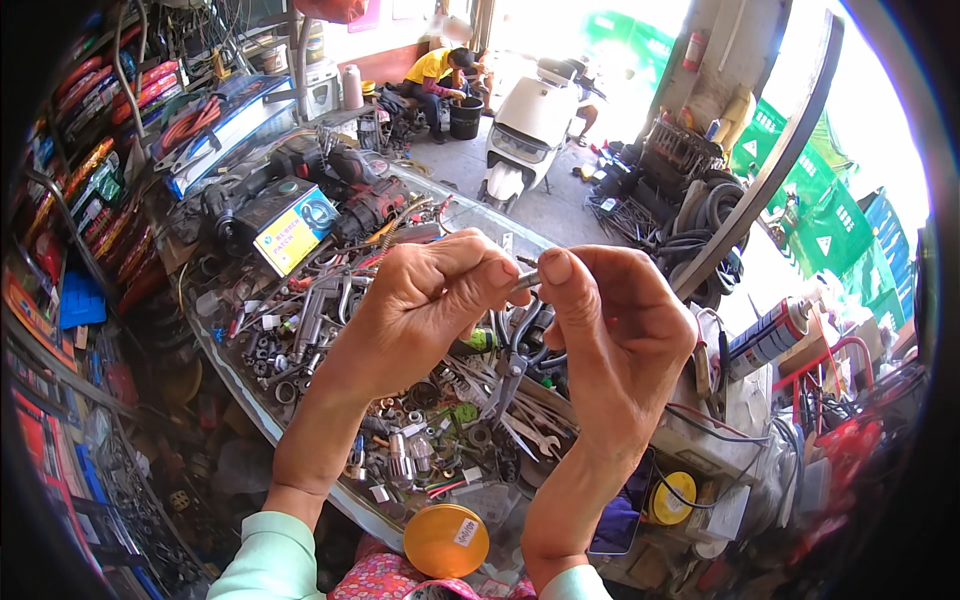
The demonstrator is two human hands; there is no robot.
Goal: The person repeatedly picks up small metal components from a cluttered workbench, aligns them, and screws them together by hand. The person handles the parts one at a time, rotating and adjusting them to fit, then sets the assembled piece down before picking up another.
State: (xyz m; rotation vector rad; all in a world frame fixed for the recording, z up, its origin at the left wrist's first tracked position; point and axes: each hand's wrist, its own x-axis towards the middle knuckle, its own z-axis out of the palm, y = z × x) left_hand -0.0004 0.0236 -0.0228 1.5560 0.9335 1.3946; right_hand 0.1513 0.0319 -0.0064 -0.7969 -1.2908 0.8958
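We find a small metal part point(526, 281) raised in front of the body, above the middle of the bench point(460, 208). It bridges the two hands at their fingertips; its exact kind is too small for us to tell.

The left hand point(425, 298) pinches the part between thumb and bent forefinger, its other fingers curled in. The right hand point(622, 330) grips the opposite end between thumb and forefinger, its remaining fingers bent behind. We cannot tell whether its hidden fingers hold anything more.

Below the hands we record a dense spread of loose hardware. A grey plier-like tool point(508, 385) lies beneath the gap between the wrists, with an open-ended wrench point(547, 444) nearer the right forearm. A chrome cylinder point(400, 462) lies to the right of the left forearm.

At the near edge we see a round yellow lid point(430, 545) with a pale label. Toward the far left of the bench stands a yellow and blue box point(292, 238); to the right, a spray can point(768, 340) leans.

Beyond the bench we observe a white scooter point(525, 120), a person in a yellow shirt point(430, 70) bent over a black bucket point(465, 120), and, at right, black tubing point(715, 205) in a heap.
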